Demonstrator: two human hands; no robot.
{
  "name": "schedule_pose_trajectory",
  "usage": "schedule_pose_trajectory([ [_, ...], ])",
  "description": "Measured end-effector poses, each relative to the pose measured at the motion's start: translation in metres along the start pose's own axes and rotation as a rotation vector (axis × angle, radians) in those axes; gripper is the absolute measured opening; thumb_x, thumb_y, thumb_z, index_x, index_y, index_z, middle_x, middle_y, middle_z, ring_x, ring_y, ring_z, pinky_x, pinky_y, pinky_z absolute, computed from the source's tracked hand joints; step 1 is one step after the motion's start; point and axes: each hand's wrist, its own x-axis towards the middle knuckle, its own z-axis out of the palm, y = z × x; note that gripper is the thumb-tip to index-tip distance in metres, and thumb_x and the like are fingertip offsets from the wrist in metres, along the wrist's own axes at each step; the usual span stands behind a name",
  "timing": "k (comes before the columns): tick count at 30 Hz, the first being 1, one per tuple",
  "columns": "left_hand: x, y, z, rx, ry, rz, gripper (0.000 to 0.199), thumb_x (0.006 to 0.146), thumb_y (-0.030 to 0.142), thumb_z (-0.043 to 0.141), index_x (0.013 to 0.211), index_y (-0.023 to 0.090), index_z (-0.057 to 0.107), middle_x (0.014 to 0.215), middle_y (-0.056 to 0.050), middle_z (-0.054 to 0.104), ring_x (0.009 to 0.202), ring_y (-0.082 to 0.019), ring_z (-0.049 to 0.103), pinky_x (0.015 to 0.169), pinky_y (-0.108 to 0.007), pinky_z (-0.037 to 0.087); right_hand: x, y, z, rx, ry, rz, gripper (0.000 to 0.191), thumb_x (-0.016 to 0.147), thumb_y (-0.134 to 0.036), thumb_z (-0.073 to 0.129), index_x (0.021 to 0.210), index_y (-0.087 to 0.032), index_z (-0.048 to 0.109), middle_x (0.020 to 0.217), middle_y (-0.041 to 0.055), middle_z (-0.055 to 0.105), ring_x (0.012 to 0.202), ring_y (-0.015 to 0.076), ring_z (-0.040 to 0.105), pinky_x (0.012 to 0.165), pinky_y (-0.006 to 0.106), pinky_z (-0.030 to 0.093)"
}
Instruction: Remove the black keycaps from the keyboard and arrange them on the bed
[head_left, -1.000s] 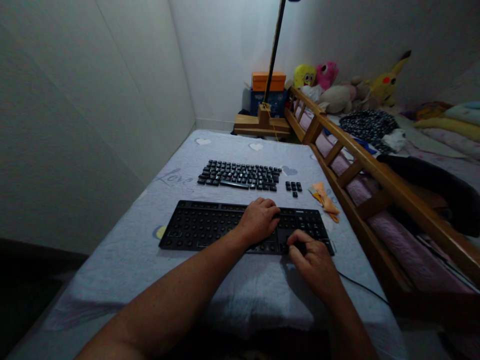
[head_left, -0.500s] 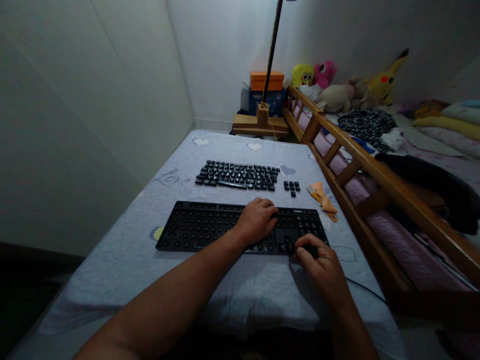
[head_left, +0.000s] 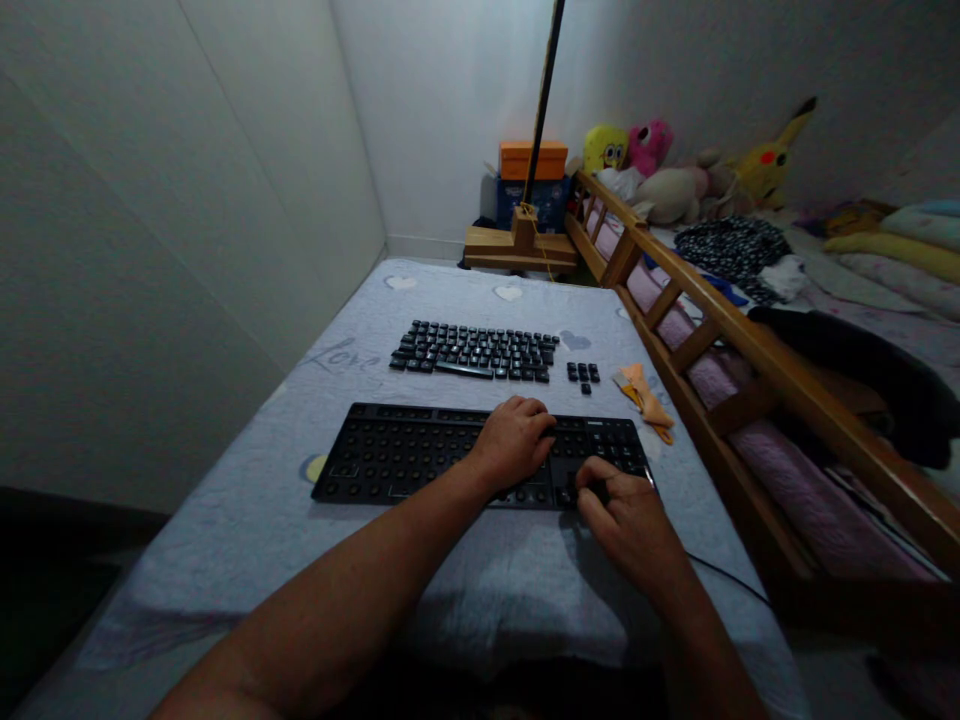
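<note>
A black keyboard (head_left: 420, 450) lies across the cloth-covered table, most of its keycaps off and some still on its right part. My left hand (head_left: 514, 438) rests on its middle, fingers bent and pressed together over the upper edge; what they grip, if anything, is hidden. At the arrow-key area, the thumb and forefinger of my right hand (head_left: 619, 510) are pinched together, and anything between them is too small to make out. Behind the keyboard, loose black keycaps (head_left: 480, 350) lie in rows, with a small separate group of keycaps (head_left: 583, 372) to their right.
An orange cloth-like item (head_left: 646, 400) lies near the table's right edge. A cable runs off to the right. The wooden bed rail (head_left: 701, 305) borders that side. Beyond the far edge stand a wooden base (head_left: 487, 245) with a pole and an orange box (head_left: 532, 160).
My right hand has shifted slightly left and up over the arrow-key area. My left hand has stayed in place on the keyboard.
</note>
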Motion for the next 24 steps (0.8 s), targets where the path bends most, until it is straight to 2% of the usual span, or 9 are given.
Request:
schedule_pose_trajectory([
  [3,0.0,0.0,0.0,0.007,-0.002,0.001,0.022,0.087,0.024,0.062,0.106,0.018,0.07,0.11,-0.007,0.067,0.105,-0.023,0.056,0.095,-0.038,0.048,0.01,0.005,-0.005,0.06,-0.062,0.041,0.011,0.076,-0.019,0.045,0.068,-0.022,0.052,0.057,-0.0038,0.053,0.057,0.015,0.052,0.057,0.026,0.035],
  [7,0.001,0.001,-0.002,0.008,0.0,0.003,0.02,0.087,0.024,0.062,0.105,0.018,0.07,0.109,-0.007,0.067,0.104,-0.023,0.057,0.095,-0.038,0.048,0.02,0.017,-0.009,0.204,-0.132,0.105,0.01,0.073,-0.017,0.047,0.068,-0.021,0.055,0.058,-0.0034,0.059,0.055,0.014,0.054,0.054,0.024,0.036],
  [12,0.0,0.002,-0.001,0.003,0.004,-0.007,0.02,0.088,0.024,0.062,0.105,0.018,0.07,0.109,-0.007,0.067,0.104,-0.023,0.057,0.095,-0.038,0.049,0.023,0.024,-0.009,0.395,-0.169,0.238,0.005,0.072,-0.02,0.05,0.07,-0.021,0.055,0.054,-0.0024,0.061,0.047,0.0123,0.051,0.047,0.022,0.035],
  [19,0.001,0.002,-0.002,0.003,-0.008,-0.013,0.02,0.088,0.024,0.061,0.106,0.019,0.07,0.11,-0.007,0.067,0.104,-0.024,0.057,0.095,-0.039,0.048,0.027,0.023,-0.011,0.465,-0.232,0.314,0.003,0.069,-0.021,0.051,0.07,-0.02,0.054,0.053,-0.0024,0.061,0.042,0.0102,0.05,0.04,0.019,0.032],
  [24,0.001,0.002,-0.002,-0.005,0.003,-0.007,0.02,0.088,0.024,0.061,0.106,0.019,0.07,0.109,-0.007,0.067,0.104,-0.023,0.057,0.095,-0.038,0.048,0.03,0.027,-0.012,0.509,-0.287,0.352,0.005,0.068,-0.023,0.053,0.073,-0.02,0.053,0.053,-0.0029,0.062,0.041,0.0096,0.051,0.038,0.017,0.035],
])
